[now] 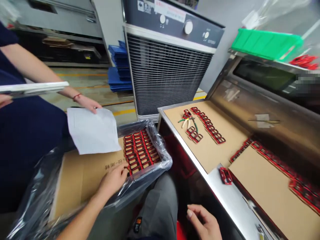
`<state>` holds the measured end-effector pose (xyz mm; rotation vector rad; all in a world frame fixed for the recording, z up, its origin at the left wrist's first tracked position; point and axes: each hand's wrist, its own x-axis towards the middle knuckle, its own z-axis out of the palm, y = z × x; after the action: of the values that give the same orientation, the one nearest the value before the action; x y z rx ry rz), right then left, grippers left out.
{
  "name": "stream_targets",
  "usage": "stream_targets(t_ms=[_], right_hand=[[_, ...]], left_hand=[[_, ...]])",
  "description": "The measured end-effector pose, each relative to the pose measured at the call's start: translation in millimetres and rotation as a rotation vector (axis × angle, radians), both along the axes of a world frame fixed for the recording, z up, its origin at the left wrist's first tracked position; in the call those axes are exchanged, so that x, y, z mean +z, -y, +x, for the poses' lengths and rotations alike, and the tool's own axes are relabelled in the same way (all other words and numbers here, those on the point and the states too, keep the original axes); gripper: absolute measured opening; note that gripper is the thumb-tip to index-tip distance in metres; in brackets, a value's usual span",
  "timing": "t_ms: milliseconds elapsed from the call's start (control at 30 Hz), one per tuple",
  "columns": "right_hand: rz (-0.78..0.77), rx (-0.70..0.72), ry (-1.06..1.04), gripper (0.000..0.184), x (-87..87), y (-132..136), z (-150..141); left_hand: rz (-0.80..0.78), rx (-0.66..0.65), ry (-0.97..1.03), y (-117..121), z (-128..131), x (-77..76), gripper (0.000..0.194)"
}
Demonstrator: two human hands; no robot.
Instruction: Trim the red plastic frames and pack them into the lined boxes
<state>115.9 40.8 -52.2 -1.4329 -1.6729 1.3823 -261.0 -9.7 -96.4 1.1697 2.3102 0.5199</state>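
My left hand is over a box lined with clear plastic, its fingers pinched on a small red-and-black frame at the near end of the rows. Several matching red-and-black frames lie in tidy rows on cardboard in the box. Low beside the metal bench, my right hand hangs with loosely curled fingers and nothing visible in it. Nearest to it on the bench edge lies a red-and-black part.
A co-worker's hand holds a white sheet above the box. On the cardboard-covered bench are green-handled pliers and rows of frames. A large louvred machine stands behind; a green bin sits on a ledge.
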Motion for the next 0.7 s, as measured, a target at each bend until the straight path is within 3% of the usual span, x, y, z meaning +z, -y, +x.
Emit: stream_targets(t_ms=[100,167,233,300,367,533,633,700], right_hand=[[0.15,0.102,0.064,0.034,24.1,-18,-17],[0.264,0.237,0.055,0.043,25.3,-19,-32],[0.388,0.364,0.045,0.067,16.6,-15,-44],[0.494,0.34,0.075,0.068,5.9,-11,-46],[0.543,0.181,0.11,0.052,0.6,-11,-37],[0.506,-0.118,0.144,0.029,13.3,-18,27],[0.627,-0.25,0.336,0.032,14.7,-29,73],[0.763,-0.296,0.475,0.036,8.2,-40,95]], left_hand=[[0.11,-0.038,0.195,-2,67,9.4,0.032],[0.29,0.076,0.731,-9,117,13.1,0.029],[0.31,0.149,1.033,-21,162,14.6,0.032],[0.329,0.132,1.122,-37,198,15.1,0.033],[0.378,0.029,1.171,-51,225,16.3,0.036],[0.438,-0.328,1.161,-77,256,33.5,0.033],[0.616,-0.557,0.763,-98,246,52.2,0.024],[0.725,-0.579,0.41,-123,228,64.0,0.021]])
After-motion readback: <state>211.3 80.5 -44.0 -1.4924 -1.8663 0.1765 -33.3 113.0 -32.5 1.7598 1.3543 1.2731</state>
